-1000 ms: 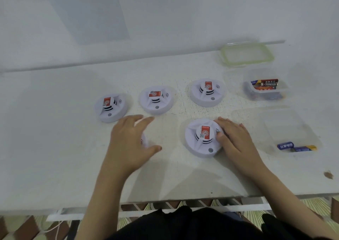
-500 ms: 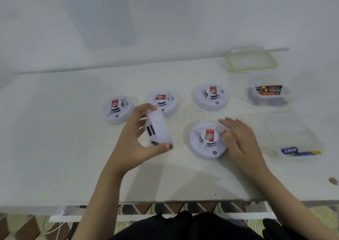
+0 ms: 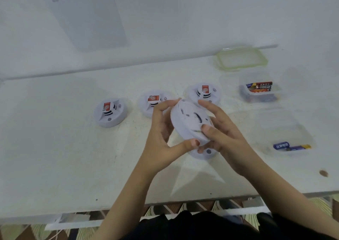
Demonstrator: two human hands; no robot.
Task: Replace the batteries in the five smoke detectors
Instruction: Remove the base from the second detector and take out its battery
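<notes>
A white round smoke detector (image 3: 188, 124) is held above the table, tilted with its back side toward me. My left hand (image 3: 161, 135) grips its left and lower edge, thumb under it. My right hand (image 3: 222, 129) holds its right side, thumb pressing on the back. Three detectors with red labels stand in a row behind: left detector (image 3: 110, 112), middle detector (image 3: 152, 104), right detector (image 3: 204, 93). Another detector (image 3: 203, 153) lies on the table beneath my hands, mostly hidden.
A clear box with fresh batteries (image 3: 259, 91) stands at the right. Nearer, a clear tray (image 3: 291, 137) holds two batteries (image 3: 291, 146). A green-rimmed lid (image 3: 242, 59) lies at the back right. A paper sheet (image 3: 82, 14) hangs on the wall.
My left hand lifted a detector off the table and turned it over. My right hand left the detector on the table and came up to grip the lifted one.
</notes>
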